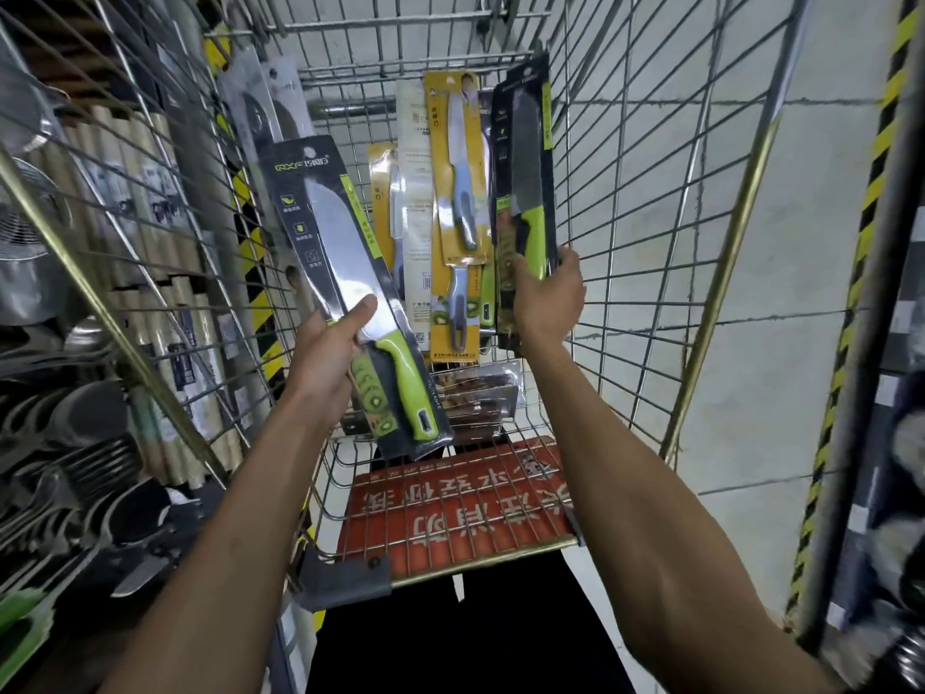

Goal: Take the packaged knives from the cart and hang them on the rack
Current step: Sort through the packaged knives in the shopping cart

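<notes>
**A:** Why a pack in each hand?

**B:** Probably to carry two per trip. The left hand grips the green-handled knife pack where blade meets handle, thumb across the blister, and the card tilts away to its left. The right hand is clamped on the lower end of a second green-handled pack, held upright. Holding low keeps the card tops free for hanging.

**A:** And the rest?

**B:** The yellow knife packs sit between and beyond the hands, inside the cart. Clear blister packs lie beneath them.

**A:** Anything in the way?

**B:** The cart's wire walls close in outside each hand. Shelves of metal kitchenware crowd the left hand's outer side. I can't tell where the rack is.
</notes>
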